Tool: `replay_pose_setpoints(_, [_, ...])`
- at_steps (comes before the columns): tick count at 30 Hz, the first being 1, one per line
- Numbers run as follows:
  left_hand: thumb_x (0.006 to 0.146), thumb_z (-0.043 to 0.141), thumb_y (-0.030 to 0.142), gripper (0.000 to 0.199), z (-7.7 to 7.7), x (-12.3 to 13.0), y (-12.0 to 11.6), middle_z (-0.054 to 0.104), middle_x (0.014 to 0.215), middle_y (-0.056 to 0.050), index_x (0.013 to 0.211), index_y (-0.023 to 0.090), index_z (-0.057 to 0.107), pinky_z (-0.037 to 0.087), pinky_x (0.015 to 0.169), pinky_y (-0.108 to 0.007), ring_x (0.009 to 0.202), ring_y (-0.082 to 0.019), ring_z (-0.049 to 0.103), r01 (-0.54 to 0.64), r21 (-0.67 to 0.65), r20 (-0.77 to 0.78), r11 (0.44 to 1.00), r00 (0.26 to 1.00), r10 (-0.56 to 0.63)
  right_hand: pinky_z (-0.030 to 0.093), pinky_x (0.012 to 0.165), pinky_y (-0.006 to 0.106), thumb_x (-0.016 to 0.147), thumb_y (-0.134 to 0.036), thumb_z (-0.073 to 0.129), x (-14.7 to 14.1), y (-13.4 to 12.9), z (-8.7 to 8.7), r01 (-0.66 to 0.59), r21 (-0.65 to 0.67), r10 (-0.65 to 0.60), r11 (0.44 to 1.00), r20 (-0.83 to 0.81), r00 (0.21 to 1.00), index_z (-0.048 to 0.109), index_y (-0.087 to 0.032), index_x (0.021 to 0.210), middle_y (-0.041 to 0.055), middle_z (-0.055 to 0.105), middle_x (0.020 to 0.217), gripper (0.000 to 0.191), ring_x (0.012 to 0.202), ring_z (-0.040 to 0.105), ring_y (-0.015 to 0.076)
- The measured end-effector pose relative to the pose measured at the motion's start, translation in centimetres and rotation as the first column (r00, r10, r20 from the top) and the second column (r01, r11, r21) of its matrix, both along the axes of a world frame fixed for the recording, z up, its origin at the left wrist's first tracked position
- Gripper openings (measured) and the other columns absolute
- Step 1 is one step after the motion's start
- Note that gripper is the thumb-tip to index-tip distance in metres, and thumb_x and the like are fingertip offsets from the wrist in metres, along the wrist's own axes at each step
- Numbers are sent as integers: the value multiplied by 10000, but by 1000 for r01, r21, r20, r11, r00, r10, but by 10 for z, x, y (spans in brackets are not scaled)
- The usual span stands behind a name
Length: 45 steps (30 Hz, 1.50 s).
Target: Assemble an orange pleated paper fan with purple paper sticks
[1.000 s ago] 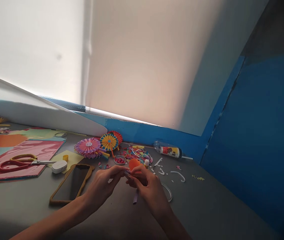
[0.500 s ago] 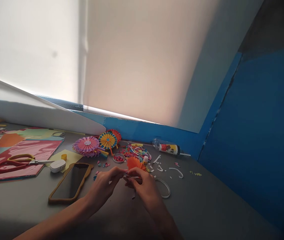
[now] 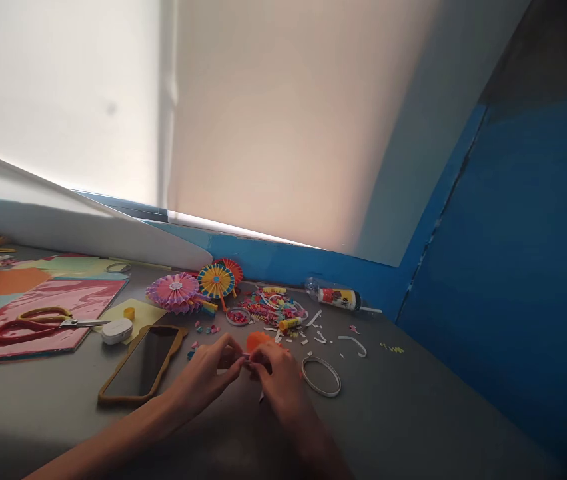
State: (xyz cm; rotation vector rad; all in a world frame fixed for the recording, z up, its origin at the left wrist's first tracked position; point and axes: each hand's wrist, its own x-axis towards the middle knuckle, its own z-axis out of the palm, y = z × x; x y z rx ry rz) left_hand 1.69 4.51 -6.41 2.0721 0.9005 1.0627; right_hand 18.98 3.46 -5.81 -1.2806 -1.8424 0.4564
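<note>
My left hand [image 3: 213,367] and my right hand [image 3: 278,373] meet low over the grey table, fingertips almost touching. Both pinch a small pale lilac paper strip [image 3: 246,358], mostly covered by the fingers. Just behind the right hand's fingers is an orange pleated paper [image 3: 257,340]; whether those fingers also hold it I cannot tell. A white ring [image 3: 321,377] lies just right of the right hand. Beyond the hands, a yellow glue stick [image 3: 290,324] lies by a pile of colourful paper scraps [image 3: 268,307].
Left of my hands lie a phone [image 3: 140,367], a white case [image 3: 116,331], and scissors [image 3: 48,325] on coloured paper sheets [image 3: 88,297]. Pleated paper rosettes [image 3: 173,293] stand at the back. A glue bottle [image 3: 338,298] rests near the blue wall [image 3: 513,267].
My fingertips have shifted slightly left and down, with the right hand more curled. The orange paper has moved left and lower, leaving the yellow glue stick and the white ring in fuller view.
</note>
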Motion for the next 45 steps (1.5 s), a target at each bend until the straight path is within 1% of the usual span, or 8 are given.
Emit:
replay_pose_setpoints(6, [920,525,333,194,-4,-6,11,757,818,6,905,225,685,450,672,-214,769,-168,707,-15,69,-233,998,972,31,434,631,227,794,-67,572,-4,-3,-4,-22,-78,29,997,79,997,652,-172,683,12,657,699,173,691,630,151])
replay_pose_setpoints(12, [937,462,300,290,-1,-4,7,730,742,1,884,205,731,393,585,-202,628,-127,631,-15,116,-327,993,944,52,412,608,238,813,-163,635,-6,-9,-1,151,-129,-122,980,211,970,732,-232,751,17,735,717,134,729,684,192])
replay_pose_setpoints(18, [901,501,261,231,4,-3,5,736,771,-3,880,210,725,429,600,-210,641,-151,644,-46,148,-255,988,964,83,322,526,275,861,-232,613,-12,-14,-1,214,91,-232,973,356,905,740,-264,760,41,742,697,165,664,691,230])
replay_pose_setpoints(26, [891,510,253,238,9,0,2,731,743,-10,875,193,740,435,599,-218,627,-154,626,-66,168,-238,984,965,105,367,619,318,804,-9,478,-7,-21,-3,12,405,-234,914,503,832,662,-199,756,34,687,710,269,662,607,207])
replay_pose_setpoints(32, [897,525,352,278,9,-7,10,723,720,-18,868,177,738,435,589,-214,631,-157,627,-105,139,-161,985,979,127,430,691,347,875,-45,445,-11,-27,-14,-99,497,-195,862,507,840,685,-190,807,77,707,750,289,728,639,233])
replay_pose_setpoints(38, [895,520,384,291,5,-22,24,722,766,-49,912,154,698,489,635,-225,698,-180,681,-67,-10,-74,998,995,67,500,880,404,926,-149,499,4,-38,6,-200,492,150,847,140,979,713,-304,1043,35,731,1027,289,1046,633,244])
replay_pose_setpoints(42, [876,526,346,219,-1,-19,20,708,766,-35,880,177,663,460,592,-211,675,-170,659,-60,66,-243,996,967,74,416,1022,527,875,-270,620,33,-45,44,-22,425,81,905,-121,989,681,-384,1121,14,628,1226,278,1280,445,293])
replay_pose_setpoints(45, [850,555,369,201,-5,-12,16,710,754,-32,830,203,667,394,539,-215,658,-185,651,-69,149,-410,986,903,125,451,991,520,848,-334,653,44,-48,59,-36,355,97,934,-155,983,713,-403,1048,22,617,1182,220,1195,516,298])
